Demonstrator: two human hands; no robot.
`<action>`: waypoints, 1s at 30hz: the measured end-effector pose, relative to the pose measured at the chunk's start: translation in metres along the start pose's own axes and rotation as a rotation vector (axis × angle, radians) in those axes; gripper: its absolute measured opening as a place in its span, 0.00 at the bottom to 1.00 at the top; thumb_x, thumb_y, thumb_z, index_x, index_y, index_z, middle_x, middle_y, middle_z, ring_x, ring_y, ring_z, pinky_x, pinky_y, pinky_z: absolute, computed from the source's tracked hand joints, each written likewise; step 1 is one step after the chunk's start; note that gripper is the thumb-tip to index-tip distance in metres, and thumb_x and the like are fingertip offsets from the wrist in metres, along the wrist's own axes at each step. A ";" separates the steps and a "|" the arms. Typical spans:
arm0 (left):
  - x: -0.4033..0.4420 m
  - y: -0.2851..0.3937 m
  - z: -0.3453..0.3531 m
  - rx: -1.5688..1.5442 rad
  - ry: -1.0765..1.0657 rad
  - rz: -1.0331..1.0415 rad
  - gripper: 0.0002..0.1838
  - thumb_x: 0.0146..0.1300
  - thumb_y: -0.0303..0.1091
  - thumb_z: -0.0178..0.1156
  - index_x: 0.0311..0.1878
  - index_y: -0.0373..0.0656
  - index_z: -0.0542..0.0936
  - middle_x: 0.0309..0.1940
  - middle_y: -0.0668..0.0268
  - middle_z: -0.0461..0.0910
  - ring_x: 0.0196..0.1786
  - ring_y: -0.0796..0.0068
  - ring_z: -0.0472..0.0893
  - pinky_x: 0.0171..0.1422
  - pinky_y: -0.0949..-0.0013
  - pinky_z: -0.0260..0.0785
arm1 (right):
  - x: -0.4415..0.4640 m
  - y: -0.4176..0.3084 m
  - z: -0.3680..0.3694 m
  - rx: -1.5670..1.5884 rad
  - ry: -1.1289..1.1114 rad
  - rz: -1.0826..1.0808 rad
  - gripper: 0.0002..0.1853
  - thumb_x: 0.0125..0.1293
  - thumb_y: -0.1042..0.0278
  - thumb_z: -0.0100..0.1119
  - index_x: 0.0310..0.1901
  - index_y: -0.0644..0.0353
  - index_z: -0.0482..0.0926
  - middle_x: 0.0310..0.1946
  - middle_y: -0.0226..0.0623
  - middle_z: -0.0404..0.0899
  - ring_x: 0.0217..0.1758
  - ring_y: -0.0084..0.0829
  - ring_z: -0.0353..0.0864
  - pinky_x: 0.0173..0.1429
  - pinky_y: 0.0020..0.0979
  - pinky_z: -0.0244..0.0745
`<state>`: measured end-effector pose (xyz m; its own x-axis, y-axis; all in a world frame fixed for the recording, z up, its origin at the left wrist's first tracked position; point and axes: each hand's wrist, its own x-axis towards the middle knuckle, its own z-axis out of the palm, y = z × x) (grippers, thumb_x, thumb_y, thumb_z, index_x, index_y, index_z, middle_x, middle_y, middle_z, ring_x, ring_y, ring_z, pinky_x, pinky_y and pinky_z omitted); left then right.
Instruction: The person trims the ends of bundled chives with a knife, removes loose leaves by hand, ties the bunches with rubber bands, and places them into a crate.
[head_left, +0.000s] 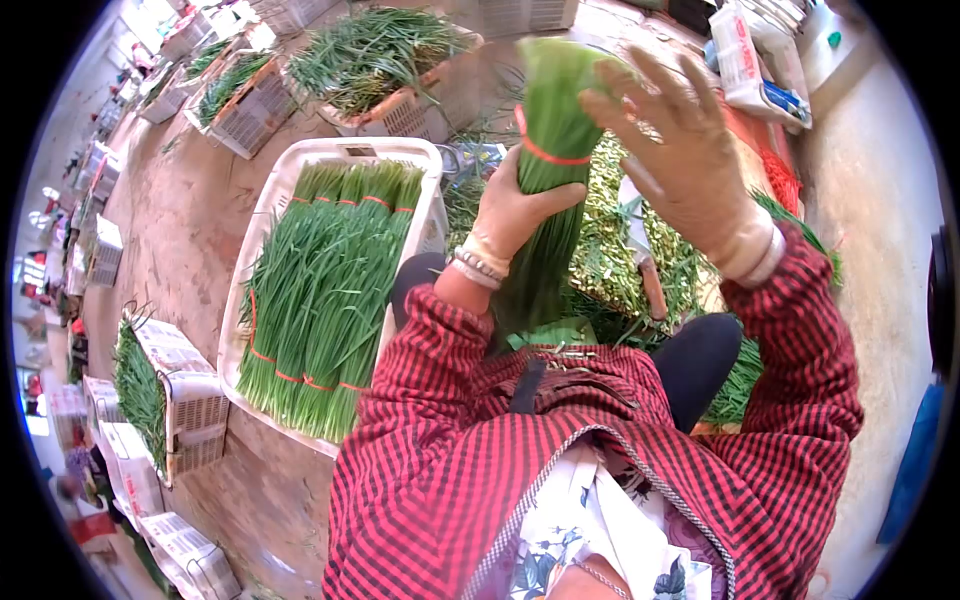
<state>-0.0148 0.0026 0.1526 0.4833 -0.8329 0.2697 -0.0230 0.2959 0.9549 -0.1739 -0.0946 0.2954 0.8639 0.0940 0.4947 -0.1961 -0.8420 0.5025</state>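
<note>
Gripping a banded green bundle (555, 125) before the body.
At left, a white crate (432, 200) holds similar bundles (330, 270); then the left hand (515, 210) clasps the held bundle below its red band (552, 157); beyond, a knife (653, 288) lies over chopped stems (603, 268); rightmost, the right hand (682, 150) is spread, grasping nothing, beside the bundle's top, contact unclear.

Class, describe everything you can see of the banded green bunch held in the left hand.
The bunch is a thick bundle of long, slender green stalks or leaves, pale at the blurred top and darker lower down. A slanting red band crosses it above the left hand, which grips it. It is held nearly upright, pale end up. The open right hand is beside its top; contact there is unclear.
</note>
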 end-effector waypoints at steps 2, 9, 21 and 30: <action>-0.018 0.012 -0.005 -0.311 0.046 -0.142 0.26 0.54 0.35 0.72 0.55 0.39 0.76 0.40 0.64 0.83 0.40 0.68 0.84 0.49 0.66 0.77 | -0.010 0.008 -0.001 0.303 0.106 0.181 0.33 0.55 0.65 0.68 0.64 0.53 0.70 0.64 0.37 0.71 0.72 0.41 0.63 0.75 0.44 0.57; -0.044 -0.001 -0.015 -0.883 0.108 -0.233 0.19 0.66 0.39 0.60 0.55 0.39 0.75 0.44 0.63 0.82 0.44 0.71 0.82 0.51 0.68 0.77 | -0.024 -0.071 0.063 1.766 -0.398 0.625 0.45 0.57 0.65 0.73 0.71 0.64 0.56 0.59 0.44 0.72 0.64 0.34 0.70 0.68 0.36 0.66; -0.075 0.007 -0.069 -0.322 0.420 -0.013 0.26 0.66 0.37 0.64 0.64 0.38 0.71 0.58 0.65 0.75 0.62 0.73 0.72 0.69 0.66 0.60 | -0.013 -0.118 0.091 1.114 -0.212 0.492 0.43 0.49 0.65 0.70 0.69 0.58 0.62 0.52 0.47 0.78 0.53 0.46 0.81 0.57 0.38 0.77; -0.092 -0.013 -0.079 -0.966 0.503 -0.140 0.31 0.66 0.58 0.59 0.61 0.42 0.74 0.48 0.59 0.81 0.49 0.64 0.81 0.55 0.60 0.75 | 0.004 -0.131 0.045 0.931 -0.294 0.180 0.29 0.55 0.59 0.70 0.58 0.59 0.74 0.42 0.43 0.78 0.44 0.46 0.81 0.47 0.41 0.77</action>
<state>0.0103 0.1118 0.1057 0.7352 -0.6663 -0.1245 0.6488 0.6384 0.4141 -0.1236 -0.0082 0.2000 0.9625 -0.1053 0.2500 -0.0018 -0.9241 -0.3821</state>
